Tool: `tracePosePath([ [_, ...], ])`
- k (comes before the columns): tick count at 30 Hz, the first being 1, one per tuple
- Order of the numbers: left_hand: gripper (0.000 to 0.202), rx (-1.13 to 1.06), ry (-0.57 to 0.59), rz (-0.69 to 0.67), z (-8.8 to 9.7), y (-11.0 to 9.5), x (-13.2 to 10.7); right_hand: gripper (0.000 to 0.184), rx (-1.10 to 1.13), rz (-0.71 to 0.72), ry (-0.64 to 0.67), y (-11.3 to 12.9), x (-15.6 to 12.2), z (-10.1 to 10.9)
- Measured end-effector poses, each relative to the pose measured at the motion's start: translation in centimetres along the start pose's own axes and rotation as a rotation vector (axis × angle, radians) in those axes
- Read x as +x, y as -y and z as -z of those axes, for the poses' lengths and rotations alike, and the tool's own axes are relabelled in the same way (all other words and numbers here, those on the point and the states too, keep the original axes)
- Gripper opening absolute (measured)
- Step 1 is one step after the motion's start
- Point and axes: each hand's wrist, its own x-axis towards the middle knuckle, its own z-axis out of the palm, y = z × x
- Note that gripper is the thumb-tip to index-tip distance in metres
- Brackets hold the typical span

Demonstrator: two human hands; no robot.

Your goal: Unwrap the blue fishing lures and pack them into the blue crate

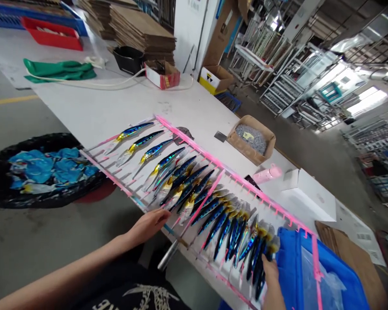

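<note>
A pink-coated rack (213, 159) lies on the white table with many blue-and-black fishing lures (168, 161) in a row across it. The lures have yellow ends and clear diving lips. Left of the middle bar they are spaced apart; to its right they sit close together. My left hand (155, 221) is at the near rail, its fingers curled together close to the lure ends; what they hold, if anything, is hidden. At the right end of the row, my right hand (271, 275) closes on a fishing lure (260, 262), partly covering it.
A black-lined bin (45, 172) stands left of the table. A blue crate (287, 254) is at the right. Toward the back are a cardboard box of grey pieces (250, 137), a pink bottle (267, 173), a white box (310, 191), and green gloves (63, 70).
</note>
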Motion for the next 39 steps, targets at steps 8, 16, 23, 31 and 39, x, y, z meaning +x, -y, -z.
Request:
tracePosePath([
  [8, 0.024, 0.309, 0.309, -0.265, 1.5, 3.1, 1.5, 0.07, 0.35, 0.275, 0.363, 16.2, -16.6, -9.8],
  [16, 0.027, 0.395, 0.414, -0.344, 2.2, 3.4, 1.7, 0.077, 0.352, 0.332, 0.451, 24.1, -23.1, -20.1],
  [23, 0.03, 0.313, 0.492, -0.253, 2.3, 3.1, 2.7, 0.08, 0.281, 0.33, 0.416, 25.2, -22.6, -22.0],
  [31, 0.034, 0.307, 0.532, -0.237, 2.6, 2.9, 3.1, 0.083, 0.167, 0.277, 0.375, 25.9, -23.5, -23.0],
  [39, 0.034, 0.313, 0.495, -0.338, 2.0, 4.3, 3.6, 0.079, 0.192, 0.292, 0.335, 26.1, -23.4, -22.6],
])
